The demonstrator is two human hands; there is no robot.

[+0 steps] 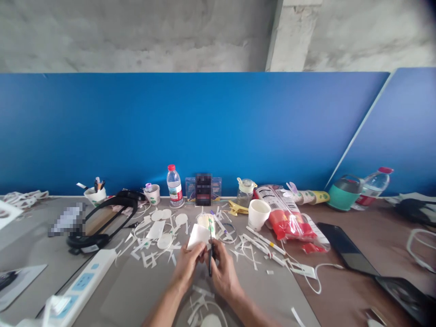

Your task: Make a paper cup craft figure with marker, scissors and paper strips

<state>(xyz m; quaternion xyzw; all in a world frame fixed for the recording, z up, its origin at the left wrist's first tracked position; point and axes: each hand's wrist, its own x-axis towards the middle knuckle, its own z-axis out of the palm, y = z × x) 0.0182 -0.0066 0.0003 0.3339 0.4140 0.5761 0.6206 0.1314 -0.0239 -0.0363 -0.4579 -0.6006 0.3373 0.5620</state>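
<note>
My left hand (189, 263) pinches a piece of white paper (198, 236) at its lower edge, a little above the grey table. Close beside it, my right hand (223, 268) is wrapped round black-handled scissors (210, 261), whose blades point up and away at the paper's right edge. Just behind the paper lies a paper cup with green print (207, 222). White paper scraps and round discs (165, 240) are strewn on both sides of my hands, and more cuttings lie below my wrists.
A water bottle (175, 188), a propped phone (204, 190) and a glass jar (245, 190) stand along the blue partition. At right are a white cup (258, 214) and a red package (286, 213). A power strip (83, 284) and black headset (102, 222) lie left.
</note>
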